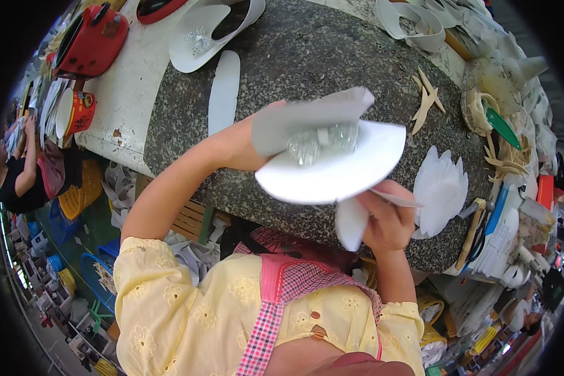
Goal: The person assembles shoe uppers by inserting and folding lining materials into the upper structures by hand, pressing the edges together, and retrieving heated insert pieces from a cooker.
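Head view: a white curved piece (357,166) with clear beads (304,149) is held up at the centre of the frame, over the dark speckled surface (282,62); motion blur on it. Its left end is gripped by the left hand (247,144), fingers mostly hidden, so exact closure can't be told. The right hand (387,216), lower right of centre, is closed, with a flat white slip (351,224) pinched in the fingers and hanging below the curved piece; contact between the two can't be told.

Work judged partway. Done: beads already on the held piece. Not done, seemingly: the slip is not seen fixed to anything. A similar beaded piece (191,55) is set down at upper left; whether it is finished can't be told. A long white strip (224,91) is lying below it, untouched. A fanned pile of white slips (442,191) is left at right, apparently unused, so more is probably to be done. Tan strips (425,103) at upper right are untouched too.
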{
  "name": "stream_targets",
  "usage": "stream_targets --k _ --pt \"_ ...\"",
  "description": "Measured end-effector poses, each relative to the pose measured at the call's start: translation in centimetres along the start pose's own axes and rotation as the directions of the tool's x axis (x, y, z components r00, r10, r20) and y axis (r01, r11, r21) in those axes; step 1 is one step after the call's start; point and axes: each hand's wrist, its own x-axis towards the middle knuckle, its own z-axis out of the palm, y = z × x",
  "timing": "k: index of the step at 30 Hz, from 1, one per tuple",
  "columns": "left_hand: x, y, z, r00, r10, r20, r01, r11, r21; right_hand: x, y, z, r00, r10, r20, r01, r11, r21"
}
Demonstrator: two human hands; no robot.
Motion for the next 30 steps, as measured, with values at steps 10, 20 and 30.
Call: stream_targets --k 10,20,30 --pt "0.4 -2.7 -0.4 0.945 0.245 0.217 -0.251 0.968 0.000 0.2 1.4 4.3 0.997 0.010 0.075 0.001 0.988 -0.156" --pt "-0.4 -4.6 0.6 0.958 0.273 0.084 -0.275 0.961 0.020 -0.5 1.1 5.3 0.991 0.125 0.038 -0.116 0.974 -0.194" --pt "-0.4 -2.1 0.2 0.998 -0.009 0.062 0.006 0.999 0.048 -0.9 2.2 6.2 0.993 0.114 -0.023 -0.116 0.975 -0.191"
